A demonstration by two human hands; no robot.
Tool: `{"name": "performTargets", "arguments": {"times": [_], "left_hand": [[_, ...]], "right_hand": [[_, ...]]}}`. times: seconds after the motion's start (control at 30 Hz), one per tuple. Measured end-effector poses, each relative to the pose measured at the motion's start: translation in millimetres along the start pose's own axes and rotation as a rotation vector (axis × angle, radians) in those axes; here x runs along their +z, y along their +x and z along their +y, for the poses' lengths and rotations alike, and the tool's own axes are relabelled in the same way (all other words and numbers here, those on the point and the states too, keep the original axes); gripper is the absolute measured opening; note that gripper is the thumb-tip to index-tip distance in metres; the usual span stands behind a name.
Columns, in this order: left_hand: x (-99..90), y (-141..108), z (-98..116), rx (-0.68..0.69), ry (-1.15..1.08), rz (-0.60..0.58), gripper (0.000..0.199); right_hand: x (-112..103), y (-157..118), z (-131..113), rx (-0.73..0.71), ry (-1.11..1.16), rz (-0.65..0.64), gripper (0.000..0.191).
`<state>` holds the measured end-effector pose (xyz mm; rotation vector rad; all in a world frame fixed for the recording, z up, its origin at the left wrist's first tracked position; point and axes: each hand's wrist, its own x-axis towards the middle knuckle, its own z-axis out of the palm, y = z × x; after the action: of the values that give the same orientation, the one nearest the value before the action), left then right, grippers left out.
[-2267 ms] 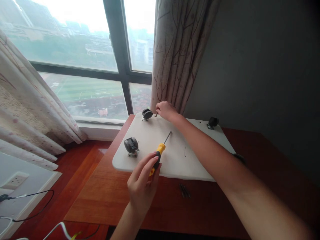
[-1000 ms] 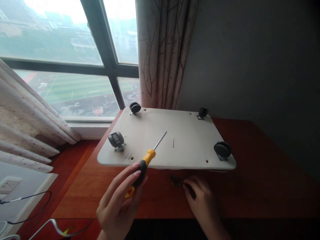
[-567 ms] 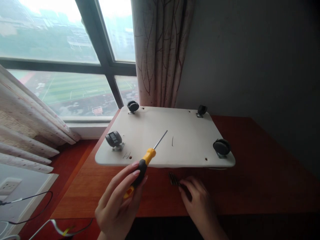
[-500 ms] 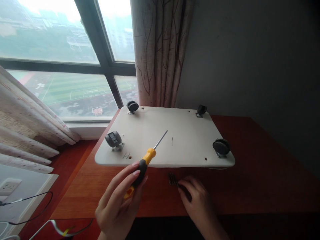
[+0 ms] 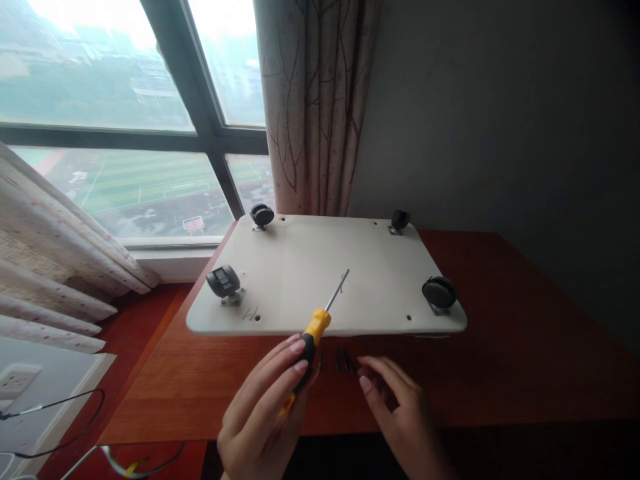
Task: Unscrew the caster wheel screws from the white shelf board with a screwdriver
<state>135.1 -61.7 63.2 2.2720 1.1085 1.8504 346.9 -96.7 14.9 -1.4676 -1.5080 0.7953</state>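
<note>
My left hand is wrapped round the black and yellow handle of a screwdriver. Its metal shaft slants up to the right, over a white board. Several dark screws lie on the table in front of the board. Just right of them is my right hand, its thumb and forefinger apart and curved, with nothing visible between them. Black casters stand at the board's corners: front left, front right, back left and back right.
The board rests on a reddish-brown wooden table. Holes show near its edges, such as one at the front right. Beyond are a window and a curtain. Cables and a wall socket are at lower left.
My left hand has moved right with the screwdriver, towards the screws. The fingers of my right hand have parted and drawn slightly away from the screws, which now lie more spread out.
</note>
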Motion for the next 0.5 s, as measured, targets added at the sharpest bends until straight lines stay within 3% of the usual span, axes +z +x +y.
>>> {"name": "performTargets", "arguments": {"times": [0.13,0.27,0.5], "left_hand": [[5.9,-14,11,0.079,-0.037,-0.094,0.031],[16.0,-27,24,0.18,-0.03,-0.117,0.021],[26.8,-38,39,0.061,-0.095,-0.227,0.03]], "right_hand": [[3,-5,-26,0.095,0.286,-0.048,0.037],[9,-15,-51,0.253,0.425,0.087,0.052],[3,-10,-68,0.328,0.557,0.118,0.052]]}}
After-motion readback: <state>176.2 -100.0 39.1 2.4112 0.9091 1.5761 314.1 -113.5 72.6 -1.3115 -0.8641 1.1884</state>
